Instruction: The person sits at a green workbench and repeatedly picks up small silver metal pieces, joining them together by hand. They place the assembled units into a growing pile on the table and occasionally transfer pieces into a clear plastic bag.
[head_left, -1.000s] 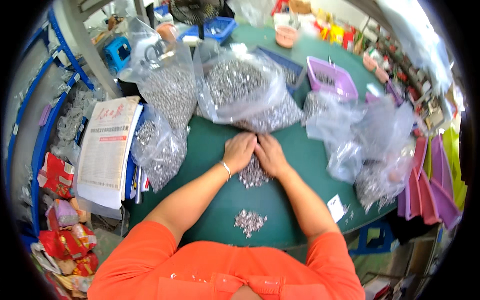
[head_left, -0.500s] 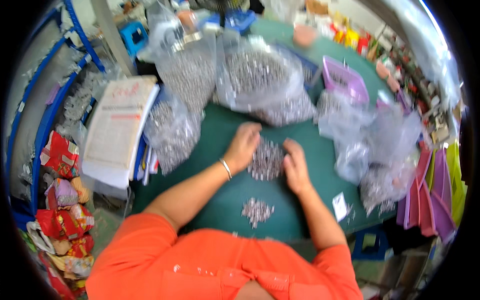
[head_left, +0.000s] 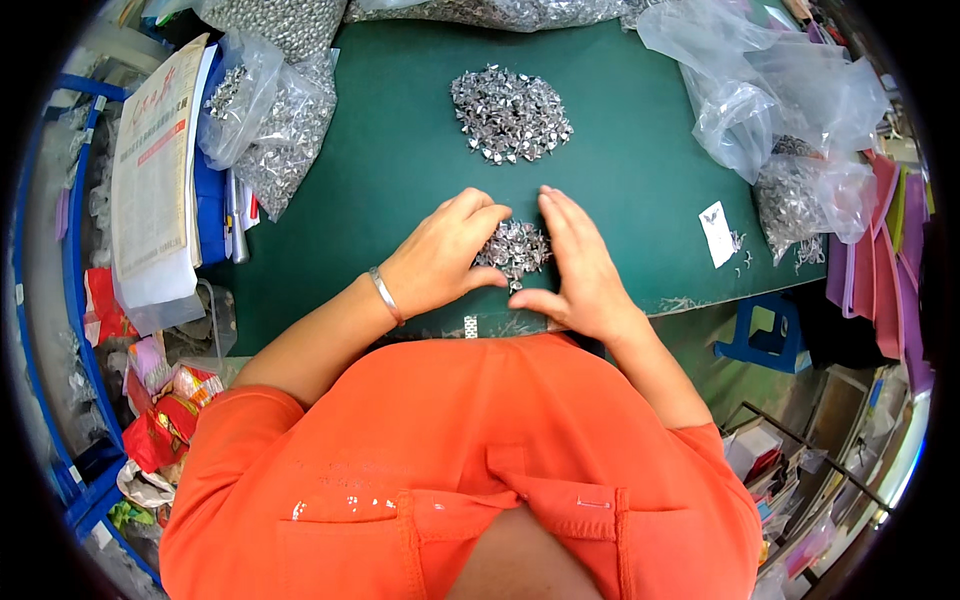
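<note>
- A small pile of shiny metal bits (head_left: 513,247) lies near the front edge of the green table (head_left: 400,170), just below the middle of the view.
- The left hand (head_left: 445,255) lies at 9 o'clock of that pile, palm down, its fingers close together and curled against the pile's left side; it grips nothing that can be seen.
- The right hand (head_left: 577,265) stands at 3 o'clock of the pile, fingers straight and together along the right side, thumb tucked under the pile's lower edge; it cups rather than grips.
- The two hands touch the pile from both sides and nearly meet above it.
- A metal bracelet (head_left: 384,296) sits on the left wrist.
- A bigger pile of the same metal bits (head_left: 510,113) lies at 12 o'clock, well apart from the hands.
- A clear bag of metal bits (head_left: 275,130) lies at 10 o'clock, by the table's left edge.
- A folded newspaper (head_left: 155,170) lies beyond that bag, at 9 to 10 o'clock.
- Crumpled clear bags (head_left: 760,90) lie at 2 o'clock, and one below them is partly filled with metal bits (head_left: 795,195).
- A small white slip of paper (head_left: 716,232) lies at 3 o'clock, with a few loose bits beside it.
- A blue stool (head_left: 765,335) stands off the table at 4 o'clock.
- The orange shirt (head_left: 450,450) fills the lower part of the view.
</note>
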